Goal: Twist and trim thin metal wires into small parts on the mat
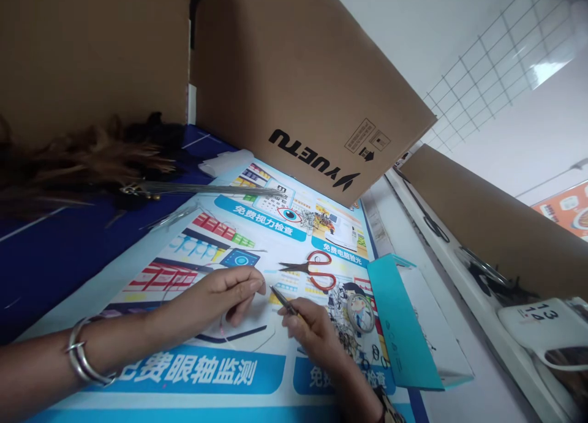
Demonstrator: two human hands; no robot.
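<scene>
My left hand (234,291), with a silver bangle on its wrist, is closed in a pinch above the printed sheet; what its fingertips hold is too small to make out. In my right hand (315,331) is a pair of slim, pointed-nose pliers (283,299), dark metal with a bit of yellow at the grip. Its tip points at the left fingertips, a small gap apart. Red-handled scissors (316,267) lie just beyond, blades to the left. Beside my right hand are a pile of small dark wire-like pieces (342,331) and a clear round ring or roll (361,313).
A bundle of thin metal wires (206,189) lies at the back left, near brown feather-like material (82,160). A tall cardboard box (285,74) stands behind the sheet. At right are an open turquoise box (404,331) and a white container (537,325) marked with numbers.
</scene>
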